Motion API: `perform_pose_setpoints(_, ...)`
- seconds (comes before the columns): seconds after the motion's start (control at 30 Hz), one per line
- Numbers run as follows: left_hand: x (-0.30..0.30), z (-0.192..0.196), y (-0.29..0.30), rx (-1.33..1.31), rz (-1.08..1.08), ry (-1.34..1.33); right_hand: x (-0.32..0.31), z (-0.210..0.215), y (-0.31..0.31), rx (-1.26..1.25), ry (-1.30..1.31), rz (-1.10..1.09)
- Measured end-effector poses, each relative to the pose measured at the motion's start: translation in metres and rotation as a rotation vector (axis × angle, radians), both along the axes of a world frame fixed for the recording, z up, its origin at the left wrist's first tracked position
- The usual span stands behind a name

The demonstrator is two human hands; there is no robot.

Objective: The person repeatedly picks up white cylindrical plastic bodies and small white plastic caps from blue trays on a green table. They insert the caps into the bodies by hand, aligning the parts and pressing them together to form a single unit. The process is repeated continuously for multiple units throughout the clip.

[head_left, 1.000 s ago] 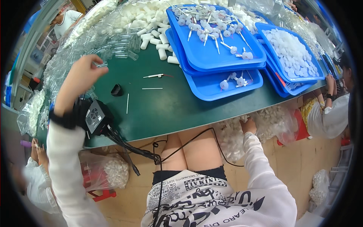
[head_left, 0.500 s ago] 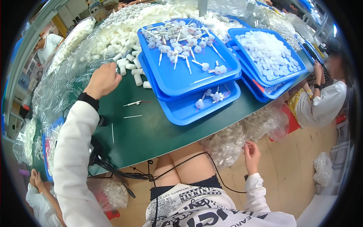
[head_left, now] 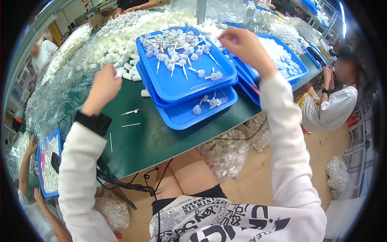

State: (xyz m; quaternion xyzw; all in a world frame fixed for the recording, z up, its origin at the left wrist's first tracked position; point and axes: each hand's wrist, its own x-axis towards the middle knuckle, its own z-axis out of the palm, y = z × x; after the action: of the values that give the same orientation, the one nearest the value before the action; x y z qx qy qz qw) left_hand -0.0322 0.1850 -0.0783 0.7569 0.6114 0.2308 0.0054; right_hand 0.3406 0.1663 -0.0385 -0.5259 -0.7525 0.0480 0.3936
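My left hand (head_left: 102, 89) is closed above the left part of the table, beside the loose white cylinders (head_left: 130, 71). Something white shows at its fingertips, too small to name. My right hand (head_left: 246, 49) is raised over the far right corner of the top blue tray (head_left: 177, 89), its fingers curled and partly smeared by motion. That tray holds many white sticks with round translucent discs (head_left: 173, 56). Below it, another blue tray (head_left: 181, 120) carries a few similar pieces. On the green tabletop lie one stick piece with a red wire (head_left: 135, 111) and two thin white rods (head_left: 131, 124).
A blue tray of translucent discs (head_left: 284, 60) stands right of the stack. Clear plastic tubes (head_left: 54, 101) heap up at the left. Black cables (head_left: 121, 185) hang over the table's front edge. A bag of white parts (head_left: 225, 157) stands below. Co-workers sit on both sides.
My right hand has risen from beside my lap to the far side of the trays. The left hand stays near the white cylinders. The view has shifted slightly.
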Motion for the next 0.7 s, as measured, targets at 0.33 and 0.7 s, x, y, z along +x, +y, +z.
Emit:
perform_pose_setpoints(0.33, 0.034, 0.069, -0.199, -0.111, -0.194, -0.812, -0.029, -0.029, 0.094, -0.229, -0.373, -0.492)
perform_pose_setpoints(0.7, 0.063, -0.024, -0.230, -0.294, -0.335, -1.812, -0.094, 0.001, -0.134, 0.077, 0.140, 0.331)
